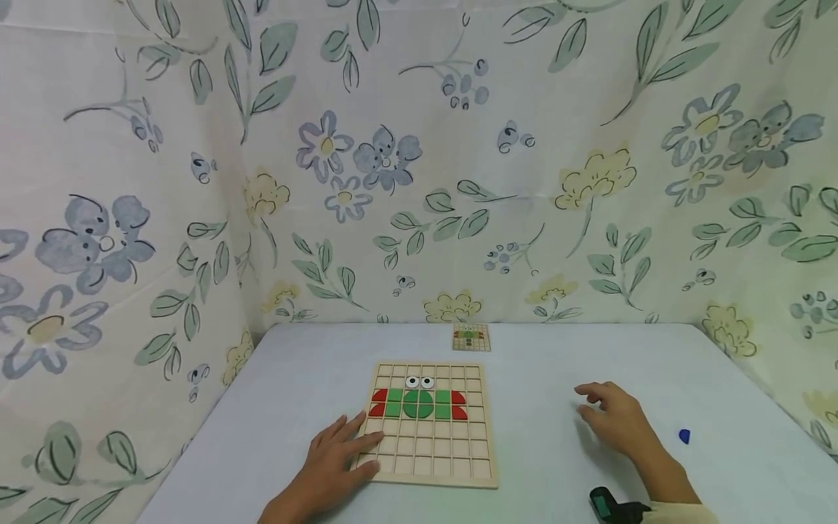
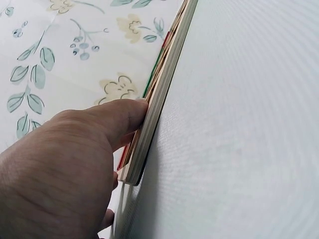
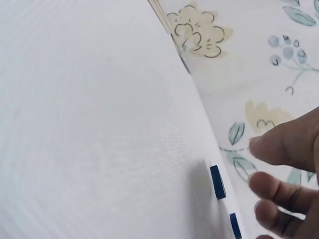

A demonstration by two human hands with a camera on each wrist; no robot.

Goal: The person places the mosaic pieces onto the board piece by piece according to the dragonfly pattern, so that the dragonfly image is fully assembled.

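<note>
A square wooden grid board [image 1: 433, 451] lies on the table, bearing green and red tiles and two white eye pieces. On its left edge rests my left hand [image 1: 337, 458], fingers spread; in the left wrist view the thumb [image 2: 127, 114] touches the board's side [image 2: 154, 107]. My right hand [image 1: 615, 418] hovers over the table right of the board, fingers loosely bent, nothing between them. A blue piece [image 1: 684, 436] lies to its right. Two blue pieces [image 3: 218, 182] appear near the fingers in the right wrist view; only one shows in the head view.
A small pattern card [image 1: 471, 338] with a similar figure lies at the white table's [image 1: 543, 466] back edge. Floral cloth [image 1: 419, 160] hangs behind the table and along both sides. A dark strapped device [image 1: 615, 507] sits at the right wrist.
</note>
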